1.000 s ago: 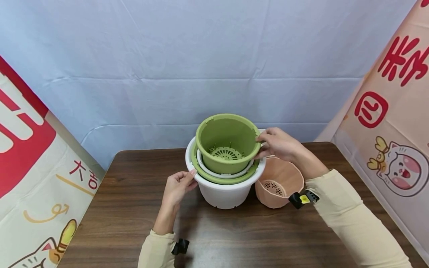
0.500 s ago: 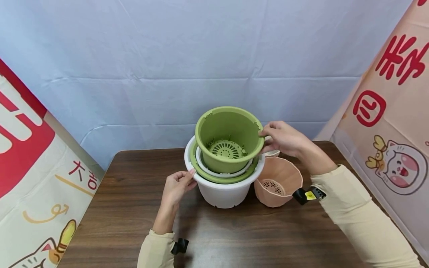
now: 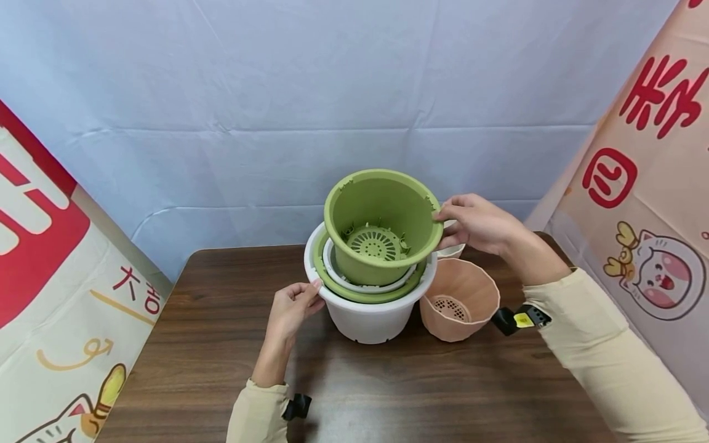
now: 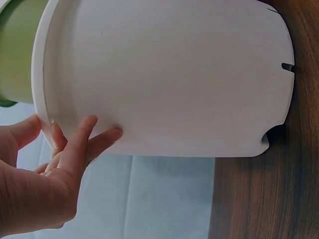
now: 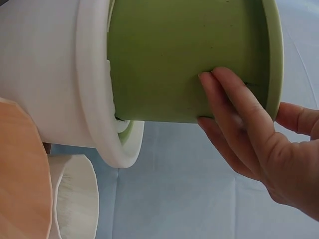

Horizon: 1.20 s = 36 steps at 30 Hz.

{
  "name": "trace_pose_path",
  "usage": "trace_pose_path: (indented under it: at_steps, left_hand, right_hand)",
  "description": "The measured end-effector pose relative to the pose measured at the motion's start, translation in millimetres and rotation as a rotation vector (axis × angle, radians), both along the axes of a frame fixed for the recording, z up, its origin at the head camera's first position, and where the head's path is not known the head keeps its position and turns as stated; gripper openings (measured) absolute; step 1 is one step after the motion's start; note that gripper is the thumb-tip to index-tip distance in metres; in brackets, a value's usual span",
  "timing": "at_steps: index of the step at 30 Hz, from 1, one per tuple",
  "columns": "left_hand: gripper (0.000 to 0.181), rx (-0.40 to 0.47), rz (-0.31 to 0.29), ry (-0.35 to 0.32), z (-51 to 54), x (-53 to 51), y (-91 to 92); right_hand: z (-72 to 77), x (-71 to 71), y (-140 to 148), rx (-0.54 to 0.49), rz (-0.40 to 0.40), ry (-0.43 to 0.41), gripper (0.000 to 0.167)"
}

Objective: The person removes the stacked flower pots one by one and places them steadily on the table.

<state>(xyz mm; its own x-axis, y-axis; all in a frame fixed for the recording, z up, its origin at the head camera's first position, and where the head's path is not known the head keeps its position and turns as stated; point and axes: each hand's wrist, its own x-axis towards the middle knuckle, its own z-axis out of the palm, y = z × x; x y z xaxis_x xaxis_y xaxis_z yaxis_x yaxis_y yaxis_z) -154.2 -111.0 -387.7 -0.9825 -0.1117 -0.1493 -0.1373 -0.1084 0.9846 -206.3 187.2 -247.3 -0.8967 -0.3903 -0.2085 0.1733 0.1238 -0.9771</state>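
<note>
A nest of plastic flowerpots stands on the table: a large white pot (image 3: 370, 319) outside, a green pot (image 3: 378, 298) inside it, then a smaller white pot (image 3: 342, 273). Partly raised out of the middle is a small green pot (image 3: 382, 209), slightly tilted, with slots in its base. My right hand (image 3: 475, 225) pinches its right rim, thumb on the rim and fingers against the outer wall (image 5: 189, 59). On the left, my left hand (image 3: 293, 307) pinches the rim of the large white pot, its other fingers against the wall (image 4: 169, 79).
Right of the nest stands a peach faceted pot (image 3: 465, 289) with a perforated base. Behind it is a small white pot (image 5: 77, 199), partly hidden by my right hand in the head view. The wooden table (image 3: 221, 344) meets a pale cloth backdrop (image 3: 249, 154).
My right hand has drawn the small green pot upward and slightly right out of the nest. More of the small white pot behind shows. The left hand keeps its place on the rim.
</note>
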Motion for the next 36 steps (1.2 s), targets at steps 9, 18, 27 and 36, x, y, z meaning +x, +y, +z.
trace_pose_path:
  at_steps: [9, 18, 27, 36]
  left_hand:
    - [0.02, -0.003, 0.005, 0.001, 0.0, -0.3, 0.5]
    - [0.02, -0.008, 0.002, 0.006, -0.7, -0.5, -0.3]
    - [0.021, -0.006, 0.001, 0.006, 0.0, 0.1, -0.4]
    - [0.021, 0.0, 0.003, 0.006, -1.3, -0.6, -0.4]
  right_hand:
    - [7.3, 2.5, 9, -0.061, 0.024, -0.004, 0.016]
    - [13.8, 5.4, 18, -0.156, 0.022, -0.018, 0.01]
    - [20.9, 6.9, 26, -0.231, 0.026, -0.009, 0.004]
    - [24.1, 4.0, 42, -0.302, 0.051, -0.008, 0.007]
